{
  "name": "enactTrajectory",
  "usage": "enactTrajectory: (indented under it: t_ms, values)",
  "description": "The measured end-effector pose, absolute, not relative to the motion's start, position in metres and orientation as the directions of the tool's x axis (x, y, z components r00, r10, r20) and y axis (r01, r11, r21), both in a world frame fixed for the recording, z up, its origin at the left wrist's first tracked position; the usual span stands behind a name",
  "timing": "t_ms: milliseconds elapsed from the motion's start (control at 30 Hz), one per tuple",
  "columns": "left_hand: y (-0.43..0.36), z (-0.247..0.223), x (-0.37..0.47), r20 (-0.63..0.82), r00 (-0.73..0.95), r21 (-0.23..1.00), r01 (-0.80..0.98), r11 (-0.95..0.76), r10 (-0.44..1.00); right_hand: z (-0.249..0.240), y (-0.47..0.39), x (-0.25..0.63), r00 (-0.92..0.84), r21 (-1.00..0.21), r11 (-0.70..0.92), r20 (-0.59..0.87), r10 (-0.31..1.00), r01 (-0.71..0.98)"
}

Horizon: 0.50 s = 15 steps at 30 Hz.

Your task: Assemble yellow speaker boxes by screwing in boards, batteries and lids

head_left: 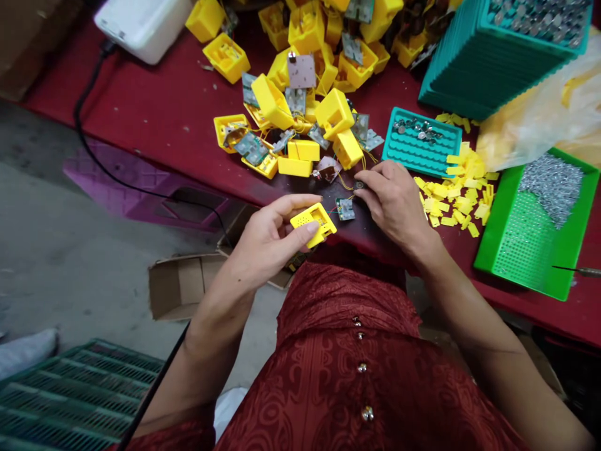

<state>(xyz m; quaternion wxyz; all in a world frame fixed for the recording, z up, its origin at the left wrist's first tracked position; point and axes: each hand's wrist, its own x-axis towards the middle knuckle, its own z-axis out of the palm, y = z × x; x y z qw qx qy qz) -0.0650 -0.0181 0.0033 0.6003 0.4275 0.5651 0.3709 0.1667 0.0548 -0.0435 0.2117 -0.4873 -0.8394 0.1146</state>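
My left hand (270, 235) is closed around a small yellow plastic housing (312, 224), thumb across its front, with speaker holes and a square recess showing. Just right of it, a small circuit board (345, 209) hangs or lies on thin wires; which one I cannot tell. My right hand (392, 194) pinches a small dark round part (359, 185) between thumb and fingertips, with a yellow wire running beside it. Beyond both hands lies a pile of yellow housings (303, 150) with wired circuit boards (252, 149) hanging out of them.
A teal tray (422, 160) with metal discs stands right of the pile, near loose yellow plastic pieces (462, 203). Farther right are a green basket (526, 250) of screws, a screwdriver (582, 271) and stacked teal trays (469, 69). A white box (145, 25) with a black cable sits left.
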Motion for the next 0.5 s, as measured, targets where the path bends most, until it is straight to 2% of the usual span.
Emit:
enactTrajectory:
  t_ms: [133,333,500]
  values:
    - [-0.017,0.001,-0.062,-0.379,0.104,0.925,0.052,0.376,0.919,-0.040,0.039,0.181,-0.403,-0.470,0.475,0.251,0.880,0.744]
    - [-0.015,-0.004,-0.049,-0.396,0.180,0.918,0.048,0.394,0.900,-0.027,0.013,0.203,-0.319,-0.487,0.440,0.314,0.894,0.754]
    - [-0.013,-0.014,-0.032,-0.350,0.271,0.937,0.109,0.333,0.896,-0.017,-0.010,0.222,-0.245,-0.527,0.354,0.267,0.932,0.773]
